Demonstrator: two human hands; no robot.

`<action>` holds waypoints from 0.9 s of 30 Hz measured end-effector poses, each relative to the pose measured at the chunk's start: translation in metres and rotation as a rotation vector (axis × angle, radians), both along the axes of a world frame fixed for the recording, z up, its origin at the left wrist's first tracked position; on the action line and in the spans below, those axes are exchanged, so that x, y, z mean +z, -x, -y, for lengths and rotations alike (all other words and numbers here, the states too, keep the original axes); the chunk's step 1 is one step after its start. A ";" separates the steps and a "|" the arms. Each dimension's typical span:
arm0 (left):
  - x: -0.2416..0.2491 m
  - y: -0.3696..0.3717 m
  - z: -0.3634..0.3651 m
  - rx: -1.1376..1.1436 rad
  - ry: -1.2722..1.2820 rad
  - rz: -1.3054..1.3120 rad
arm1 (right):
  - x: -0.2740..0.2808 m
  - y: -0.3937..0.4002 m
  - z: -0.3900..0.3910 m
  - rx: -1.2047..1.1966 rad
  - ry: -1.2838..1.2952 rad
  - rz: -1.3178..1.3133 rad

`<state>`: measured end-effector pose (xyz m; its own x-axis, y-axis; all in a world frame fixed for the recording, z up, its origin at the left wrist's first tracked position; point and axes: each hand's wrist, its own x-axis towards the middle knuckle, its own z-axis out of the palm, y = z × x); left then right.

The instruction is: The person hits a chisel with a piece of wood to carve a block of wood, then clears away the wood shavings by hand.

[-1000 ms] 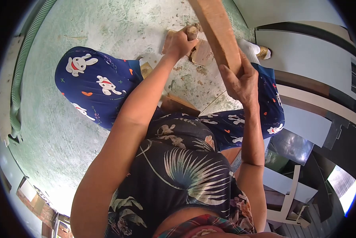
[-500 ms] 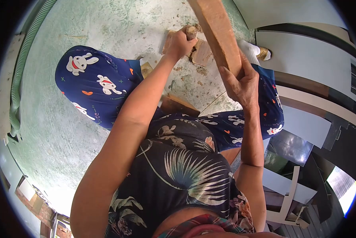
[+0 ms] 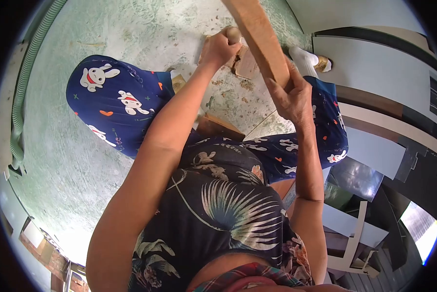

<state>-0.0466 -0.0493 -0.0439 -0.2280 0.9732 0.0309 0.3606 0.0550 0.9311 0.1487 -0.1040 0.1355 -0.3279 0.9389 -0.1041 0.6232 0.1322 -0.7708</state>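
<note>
My left hand [image 3: 221, 48] is wrapped round an upright round wooden handle [image 3: 233, 35], whose lower end is hidden by the hand. Under and beside that hand lies a piece of wood [image 3: 246, 62] on the floor, with a rough, broken, dark patch in it. My right hand [image 3: 292, 97] grips the near end of a thick squared wooden beam [image 3: 261, 36]. The beam slants up and away, past the right side of the handle, and its far end runs out of the view.
Crumbs and chips [image 3: 246, 85] lie on the worn green-white floor [image 3: 116, 29]. A brown wooden block [image 3: 221, 127] sits between my legs. Stacked panels and boards [image 3: 374, 73] line the right side. A ribbed green hose [image 3: 31, 73] runs along the left.
The beam in my right hand has shifted a little to the left and up. My left hand and the handle have moved slightly upward, and the handle's rounded end shows differently.
</note>
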 end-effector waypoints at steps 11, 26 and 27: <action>-0.003 0.001 0.002 -0.013 0.022 0.046 | 0.009 0.001 -0.001 -0.006 -0.016 0.012; 0.015 -0.011 0.000 -0.004 0.031 -0.153 | -0.010 0.005 -0.002 -0.021 0.094 0.015; 0.010 -0.009 -0.003 -0.021 -0.011 -0.097 | -0.004 0.006 -0.003 -0.030 0.034 -0.013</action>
